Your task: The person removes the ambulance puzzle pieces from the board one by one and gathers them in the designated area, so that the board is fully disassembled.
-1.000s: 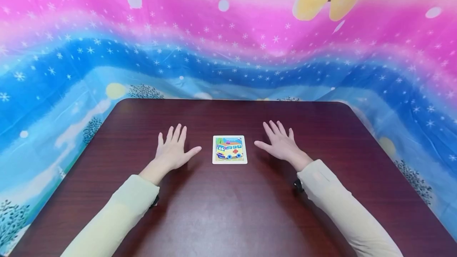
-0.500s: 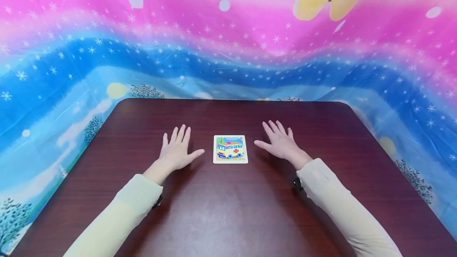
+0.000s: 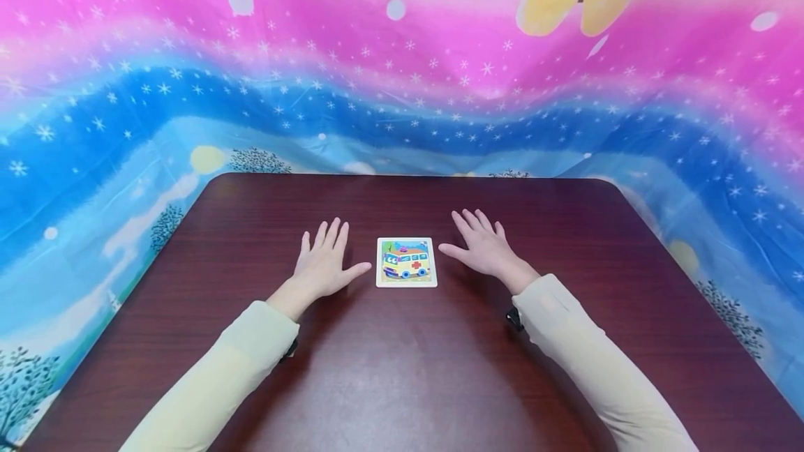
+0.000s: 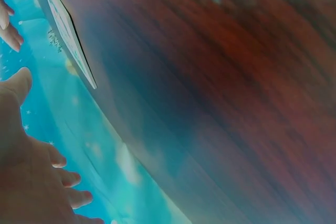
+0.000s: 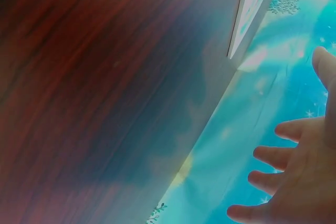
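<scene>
A square white-framed picture puzzle [image 3: 406,263] with a cartoon ambulance on it lies flat near the middle of the table. To its left, my left hand [image 3: 322,265] hovers palm down over the tabletop, fingers spread and thumb pointing at the frame. My right hand [image 3: 484,246] mirrors it on the other side, also spread and holding nothing. Neither hand appears to touch the puzzle. In the left wrist view the puzzle [image 4: 68,30] is seen edge-on beyond the left thumb; the right wrist view shows part of it [image 5: 251,11] above the right hand [image 5: 302,174].
The dark reddish-brown table [image 3: 402,382] has rounded far corners. Behind and beside it hangs a pink and blue curtain [image 3: 402,89] with snowflakes, close to the table's edges. Each sleeve cuff has a small black device [image 3: 514,319] under it.
Both hands have moved inward toward the puzzle, the left one farther to the right and the right one slightly to the left. The puzzle stays in place on the table.
</scene>
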Available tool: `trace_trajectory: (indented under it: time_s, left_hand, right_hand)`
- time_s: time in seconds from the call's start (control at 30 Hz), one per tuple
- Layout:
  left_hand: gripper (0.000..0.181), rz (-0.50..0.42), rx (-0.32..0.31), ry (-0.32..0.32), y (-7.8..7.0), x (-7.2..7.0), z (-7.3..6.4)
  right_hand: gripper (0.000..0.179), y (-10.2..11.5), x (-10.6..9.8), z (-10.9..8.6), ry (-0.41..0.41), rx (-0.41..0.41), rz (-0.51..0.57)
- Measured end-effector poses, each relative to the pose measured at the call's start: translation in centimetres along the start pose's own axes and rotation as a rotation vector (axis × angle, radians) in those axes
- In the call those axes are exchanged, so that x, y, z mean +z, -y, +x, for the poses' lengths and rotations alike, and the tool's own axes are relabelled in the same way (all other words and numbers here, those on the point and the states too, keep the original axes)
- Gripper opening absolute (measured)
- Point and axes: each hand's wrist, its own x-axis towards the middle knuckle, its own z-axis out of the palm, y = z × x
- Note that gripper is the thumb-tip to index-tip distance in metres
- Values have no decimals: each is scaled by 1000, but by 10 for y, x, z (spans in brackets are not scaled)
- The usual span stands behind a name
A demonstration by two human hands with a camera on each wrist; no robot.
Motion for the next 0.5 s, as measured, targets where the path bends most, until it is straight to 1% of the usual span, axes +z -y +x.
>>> trace_trajectory:
  time_s: [0.3,0.37,0.5]
  left_hand:
    - [90,4,30,14,-7,4,9]
    - [89,3,41,25,-10,5,11]
    - [88,-29,73,49,-15,7,14]
  right_hand:
    - [81,14,0,10,6,-23,23]
    - [81,16,-1,13,19,-24,34]
    - [81,21,-1,19,50,-38,66]
